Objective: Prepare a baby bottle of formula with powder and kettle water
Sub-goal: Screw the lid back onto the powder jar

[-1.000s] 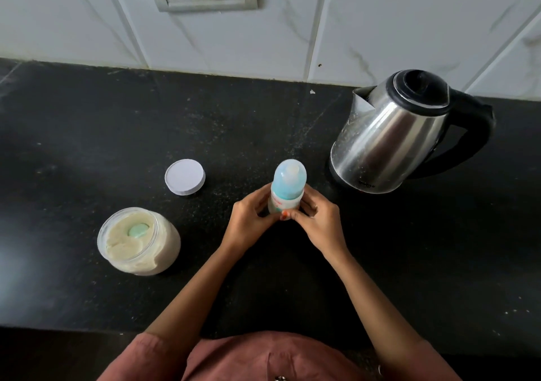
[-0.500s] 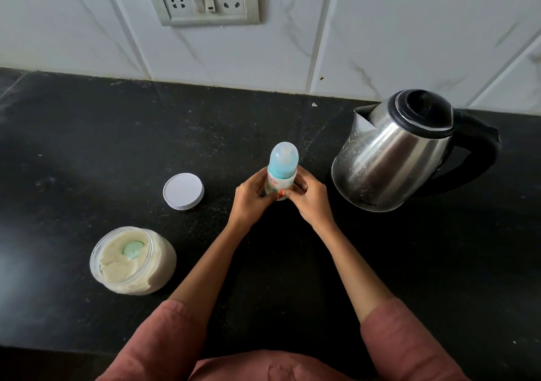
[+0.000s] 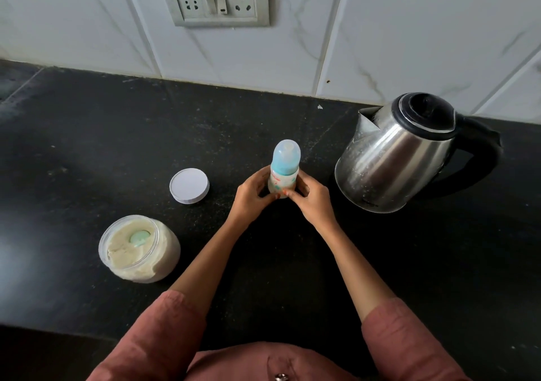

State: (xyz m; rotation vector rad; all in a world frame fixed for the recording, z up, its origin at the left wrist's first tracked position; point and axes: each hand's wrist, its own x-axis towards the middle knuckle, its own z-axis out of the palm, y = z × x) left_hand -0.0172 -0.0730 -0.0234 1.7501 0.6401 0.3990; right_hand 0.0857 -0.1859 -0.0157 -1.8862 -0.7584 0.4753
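Baby bottle point(image 3: 283, 173) stands upright at centre of the black counter point(image 3: 87, 146), cap fitted. Left hand point(image 3: 250, 197) and right hand point(image 3: 313, 202) both clasp its lower body, fingers wrapped. Kettle point(image 3: 395, 158) at 3 o'clock, apart. White lid point(image 3: 189, 185) at 9 o'clock. Open powder jar point(image 3: 139, 249) at 8 o'clock, scoop point(image 3: 140, 238) inside.

Both arms are stretched forward from rust-coloured sleeves pushed up near the elbows, the forearms bare and angled inward so that the wrists nearly meet. The left hand point(image 3: 248, 197) is curled from the left side, fingers bent and thumb turned inward. The right hand point(image 3: 311, 200) is cupped from the right, its thumb — nail painted orange — laid across toward the left thumb. The two hands are closed against each other — a shared grip around the bottle point(image 3: 284, 167).
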